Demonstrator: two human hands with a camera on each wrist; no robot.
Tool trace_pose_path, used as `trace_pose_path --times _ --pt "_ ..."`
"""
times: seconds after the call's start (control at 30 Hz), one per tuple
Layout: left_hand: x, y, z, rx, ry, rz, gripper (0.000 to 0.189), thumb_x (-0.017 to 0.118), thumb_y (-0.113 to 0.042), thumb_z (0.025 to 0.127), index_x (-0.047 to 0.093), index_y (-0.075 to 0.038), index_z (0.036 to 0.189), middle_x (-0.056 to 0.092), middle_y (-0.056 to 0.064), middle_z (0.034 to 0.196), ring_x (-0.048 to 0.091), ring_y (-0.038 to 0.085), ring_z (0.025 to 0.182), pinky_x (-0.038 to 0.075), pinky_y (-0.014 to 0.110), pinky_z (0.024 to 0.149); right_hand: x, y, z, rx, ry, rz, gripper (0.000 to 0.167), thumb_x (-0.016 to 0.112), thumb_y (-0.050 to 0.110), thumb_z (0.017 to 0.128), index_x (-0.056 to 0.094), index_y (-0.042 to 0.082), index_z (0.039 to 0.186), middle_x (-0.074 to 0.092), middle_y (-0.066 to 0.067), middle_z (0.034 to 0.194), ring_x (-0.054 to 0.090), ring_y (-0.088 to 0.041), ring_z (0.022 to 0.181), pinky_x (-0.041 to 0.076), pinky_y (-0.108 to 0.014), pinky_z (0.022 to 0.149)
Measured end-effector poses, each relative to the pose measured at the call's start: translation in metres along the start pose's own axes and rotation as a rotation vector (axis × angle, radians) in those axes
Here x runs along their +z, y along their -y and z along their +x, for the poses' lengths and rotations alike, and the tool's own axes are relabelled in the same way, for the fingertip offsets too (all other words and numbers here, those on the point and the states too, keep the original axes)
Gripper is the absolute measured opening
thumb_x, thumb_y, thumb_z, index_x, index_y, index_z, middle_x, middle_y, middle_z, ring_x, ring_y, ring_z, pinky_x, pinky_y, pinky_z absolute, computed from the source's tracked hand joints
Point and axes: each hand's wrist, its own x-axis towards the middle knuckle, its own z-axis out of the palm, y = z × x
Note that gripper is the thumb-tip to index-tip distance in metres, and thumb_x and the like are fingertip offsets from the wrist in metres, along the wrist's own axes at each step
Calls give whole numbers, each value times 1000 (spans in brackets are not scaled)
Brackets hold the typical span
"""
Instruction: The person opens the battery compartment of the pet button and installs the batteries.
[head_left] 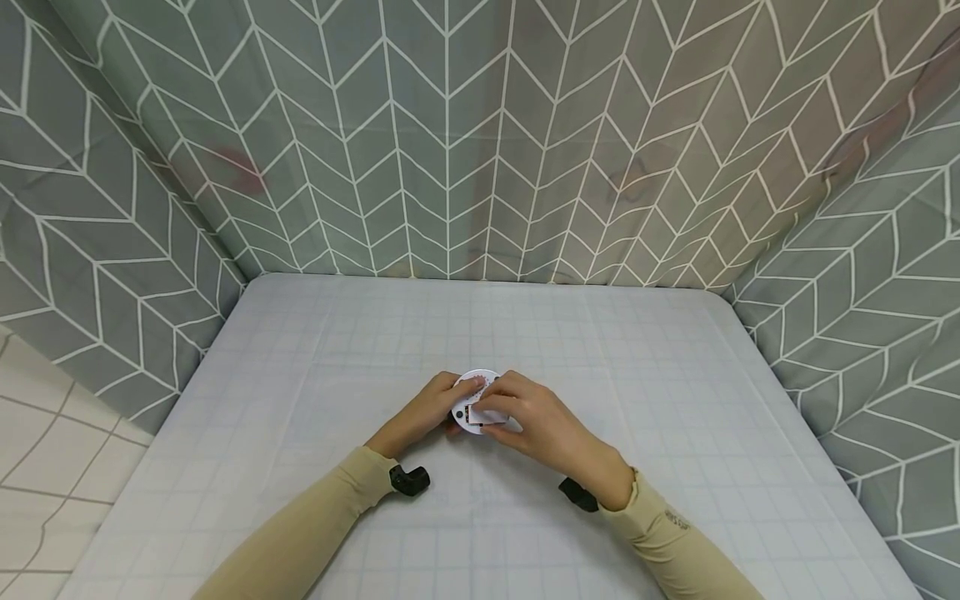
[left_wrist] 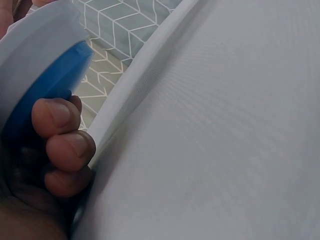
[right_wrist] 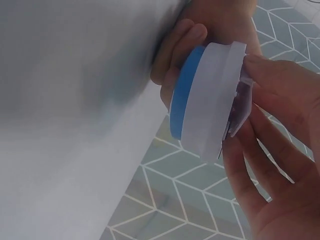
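Note:
Above the middle of the table, a round white device (head_left: 459,407) with a blue underside is tilted on edge in the wrist views. My left hand (head_left: 431,404) grips it by the rim, thumb on the white back and fingers curled beneath, touching the blue part (left_wrist: 47,92) in the left wrist view. From the other side, my right hand (head_left: 543,421) pinches a small white cover (right_wrist: 243,110), which stands tilted out from the back. Beside the cover a small opening shows in the head view; its inside is mostly hidden by the fingers.
A pale checked cloth covers the table (head_left: 600,350). Grey curtains (head_left: 420,150) with white chevron lines hang behind it and on both sides. Tiled floor (head_left: 52,467) shows at the left. Dark wrist-worn pieces (head_left: 409,481) sit under both wrists.

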Motion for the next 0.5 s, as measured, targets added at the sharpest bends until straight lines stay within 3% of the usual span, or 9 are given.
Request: trace_pose_path --times 0.5 --pt "0 -1 0 -16 -4 17 49 49 -41 111 69 -6 84 58 -2 57 47 13 46 40 25 46 4 0 0 -7 -18 41 25 91 10 83 78 10 105 73 0 110 66 -16 106 57 -26 90"
